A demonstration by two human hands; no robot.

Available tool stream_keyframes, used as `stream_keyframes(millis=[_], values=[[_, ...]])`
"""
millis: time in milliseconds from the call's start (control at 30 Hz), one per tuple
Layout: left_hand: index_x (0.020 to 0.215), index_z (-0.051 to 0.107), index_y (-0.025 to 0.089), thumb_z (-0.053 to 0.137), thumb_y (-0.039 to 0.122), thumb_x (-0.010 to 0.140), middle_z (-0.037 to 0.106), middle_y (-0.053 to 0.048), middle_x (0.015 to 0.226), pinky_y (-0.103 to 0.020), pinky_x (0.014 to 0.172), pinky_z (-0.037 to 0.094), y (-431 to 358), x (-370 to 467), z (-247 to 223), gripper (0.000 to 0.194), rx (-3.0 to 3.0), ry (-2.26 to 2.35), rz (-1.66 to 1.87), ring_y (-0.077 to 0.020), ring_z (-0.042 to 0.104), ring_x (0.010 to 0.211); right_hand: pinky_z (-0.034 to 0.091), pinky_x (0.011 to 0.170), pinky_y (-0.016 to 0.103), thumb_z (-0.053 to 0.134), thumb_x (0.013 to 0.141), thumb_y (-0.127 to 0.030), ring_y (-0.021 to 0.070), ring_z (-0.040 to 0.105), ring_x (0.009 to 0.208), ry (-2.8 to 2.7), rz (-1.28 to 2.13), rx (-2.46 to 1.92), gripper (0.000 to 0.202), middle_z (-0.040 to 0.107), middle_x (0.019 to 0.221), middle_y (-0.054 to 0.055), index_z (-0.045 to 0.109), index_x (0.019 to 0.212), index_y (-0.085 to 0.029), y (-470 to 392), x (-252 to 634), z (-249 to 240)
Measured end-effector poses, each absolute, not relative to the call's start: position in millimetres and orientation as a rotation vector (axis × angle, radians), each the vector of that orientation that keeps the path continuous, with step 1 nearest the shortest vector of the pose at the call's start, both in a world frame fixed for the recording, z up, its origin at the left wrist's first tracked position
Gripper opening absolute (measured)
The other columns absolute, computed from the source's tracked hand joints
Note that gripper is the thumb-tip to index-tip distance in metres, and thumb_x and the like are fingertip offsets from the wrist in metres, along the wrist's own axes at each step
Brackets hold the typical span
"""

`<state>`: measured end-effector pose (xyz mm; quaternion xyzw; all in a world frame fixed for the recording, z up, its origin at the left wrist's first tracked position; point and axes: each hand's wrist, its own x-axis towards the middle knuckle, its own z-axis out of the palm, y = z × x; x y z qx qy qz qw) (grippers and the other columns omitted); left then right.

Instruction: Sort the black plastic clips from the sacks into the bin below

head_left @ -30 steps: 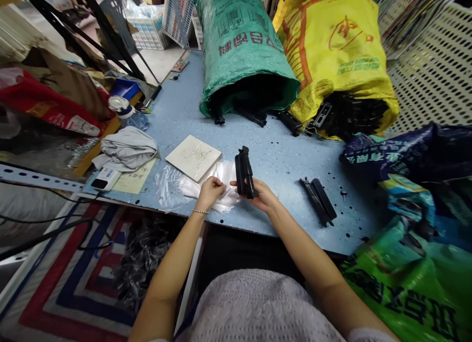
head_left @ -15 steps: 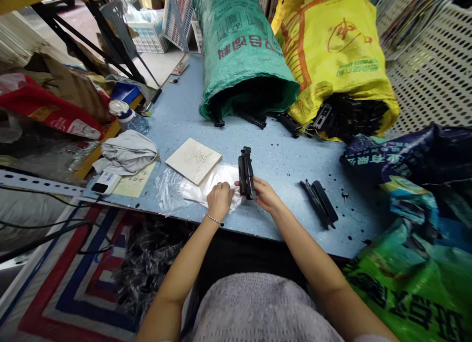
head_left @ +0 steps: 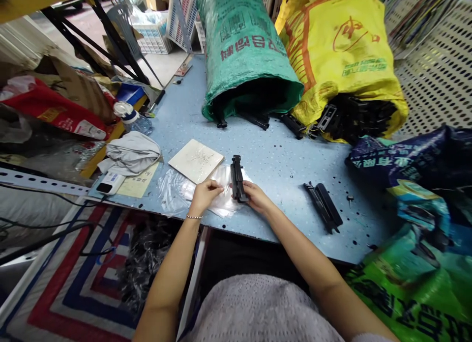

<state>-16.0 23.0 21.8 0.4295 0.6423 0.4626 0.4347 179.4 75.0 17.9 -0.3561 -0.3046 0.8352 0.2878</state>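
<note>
On the left, a handwritten yellow note (head_left: 139, 183), its script too small to read. Now the left hand (head_left: 205, 194), fingers narrowed at clear plastic bags (head_left: 223, 205), grip hard to tell. Black part (head_left: 237, 179) held in the right hand (head_left: 257, 197), over the worktop's (head_left: 282, 194) near side! Far side: green sack (head_left: 250, 57), reddish characters; yellow sack (head_left: 328, 62), ringed red emblem. Right, navy bag (head_left: 416, 150), white characters including 有限.

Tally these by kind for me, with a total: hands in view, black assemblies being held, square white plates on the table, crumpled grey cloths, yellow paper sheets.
Hands: 2, left hand and right hand
Held black assembly: 1
Square white plate: 1
Crumpled grey cloth: 1
Yellow paper sheet: 1
Total: 6
</note>
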Motion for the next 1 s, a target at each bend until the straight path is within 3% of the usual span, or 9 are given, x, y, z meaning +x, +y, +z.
stream_keyframes(millis=[133, 333, 500, 600, 667, 767, 933, 1000], values=[[0.071, 0.051, 0.019, 0.079, 0.029, 0.063, 0.057, 0.004, 0.067, -0.023, 0.061, 0.041, 22, -17, 23, 0.031, 1.080, 1.650, 1.271, -0.0102, 0.052, 0.061, 0.054, 0.062, 0.026, 0.073, 0.077, -0.030, 0.0154, 0.070, 0.068, -0.852, 2.183, -0.932, 0.024, 0.076, 0.094, 0.006, 0.067, 0.096, -0.017, 71, 190, 17], [0.070, 0.042, 0.021, 0.072, 0.020, 0.067, 0.049, 0.008, 0.062, -0.022, 0.057, 0.036, 32, 13, 2, 0.030, 1.240, 1.808, 1.103, -0.0100, 0.048, 0.058, 0.055, 0.069, 0.026, 0.069, 0.082, -0.030, 0.0152, 0.069, 0.075, -0.723, 2.312, -0.761, 0.025, 0.073, 0.112, 0.012, 0.069, 0.102, -0.015, 72, 193, 32], [0.073, 0.050, 0.020, 0.052, 0.006, 0.076, 0.062, 0.000, 0.074, -0.029, 0.071, 0.047, 19, 2, 13, 0.015, 1.530, 1.824, 0.979, -0.0166, 0.059, 0.074, 0.055, 0.061, 0.024, 0.069, 0.081, -0.027, 0.0160, 0.069, 0.072, -0.659, 2.307, -0.932, 0.020, 0.076, 0.101, 0.012, 0.070, 0.095, -0.012, 75, 182, 13], [0.078, 0.061, 0.018, 0.040, -0.001, 0.077, 0.068, -0.010, 0.087, -0.040, 0.086, 0.048, 11, -16, 33, 0.028, 1.945, 1.977, 0.743, -0.0246, 0.060, 0.090, 0.056, 0.061, 0.026, 0.072, 0.079, -0.029, 0.0170, 0.070, 0.072, -0.715, 2.287, -0.951, 0.022, 0.075, 0.102, 0.010, 0.069, 0.095, -0.015, 72, 183, 6], [0.092, 0.067, 0.015, 0.038, -0.001, 0.080, 0.068, -0.015, 0.100, -0.044, 0.090, 0.048, 12, -23, 42, 0.035, 2.086, 2.055, 0.652, -0.0277, 0.060, 0.097, 0.056, 0.061, 0.026, 0.074, 0.077, -0.030, 0.0157, 0.069, 0.070, -0.759, 2.223, -0.940, 0.023, 0.075, 0.097, 0.007, 0.067, 0.095, -0.017, 68, 188, 7], [0.107, 0.065, 0.015, 0.041, 0.000, 0.081, 0.065, -0.013, 0.115, -0.040, 0.094, 0.050, 17, -23, 42, 0.039, 2.105, 1.960, 0.739, -0.0247, 0.061, 0.105, 0.055, 0.059, 0.024, 0.076, 0.077, -0.032, 0.0144, 0.068, 0.067, -0.804, 2.200, -0.896, 0.029, 0.073, 0.086, 0.003, 0.065, 0.099, -0.018, 59, 202, 13], [0.092, 0.067, 0.015, 0.041, -0.002, 0.079, 0.068, -0.012, 0.094, -0.042, 0.090, 0.052, 14, -18, 30, 0.033, 2.042, 2.023, 0.715, -0.0260, 0.064, 0.097, 0.048, 0.042, 0.021, 0.072, 0.080, -0.038, 0.0181, 0.069, 0.061, -0.788, 2.448, -0.826, 0.033, 0.072, 0.077, 0.008, 0.065, 0.100, -0.013, 41, 222, 22], [0.101, 0.068, 0.014, 0.039, -0.003, 0.079, 0.070, -0.013, 0.105, -0.044, 0.096, 0.051, 11, -19, 27, 0.039, 2.027, 1.996, 0.766, -0.0263, 0.063, 0.105, 0.046, 0.039, 0.019, 0.070, 0.082, -0.034, 0.0167, 0.067, 0.056, -0.774, 2.579, -0.819, 0.030, 0.072, 0.073, 0.009, 0.066, 0.098, -0.010, 37, 219, 22]])
